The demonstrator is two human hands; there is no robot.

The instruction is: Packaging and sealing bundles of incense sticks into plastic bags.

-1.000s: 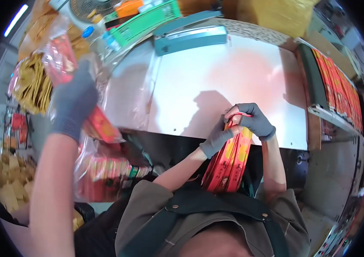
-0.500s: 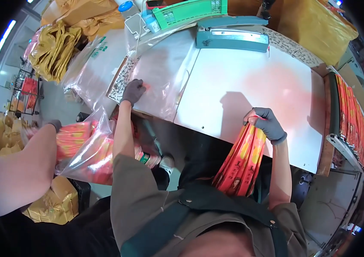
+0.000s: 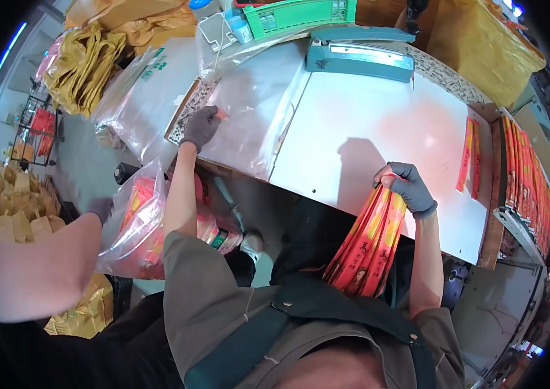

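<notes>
Two red strips [image 3: 469,154], teal sealer [image 3: 360,54] behind

A packing workshop is showing here: a heat sealer [image 3: 359,53] is sitting far on the white table [image 3: 366,129], clear bags [image 3: 249,104] lying left, packet rows [image 3: 524,175] filling the right.

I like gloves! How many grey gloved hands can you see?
3. The left hand presses clear bags on the table, the right hand holds red packets, and another person's hand holds a filled bag. More may be hidden.

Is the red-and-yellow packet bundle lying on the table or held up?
Held up: the right hand grips the packet bundle at its top; it hangs below the table edge.
</notes>
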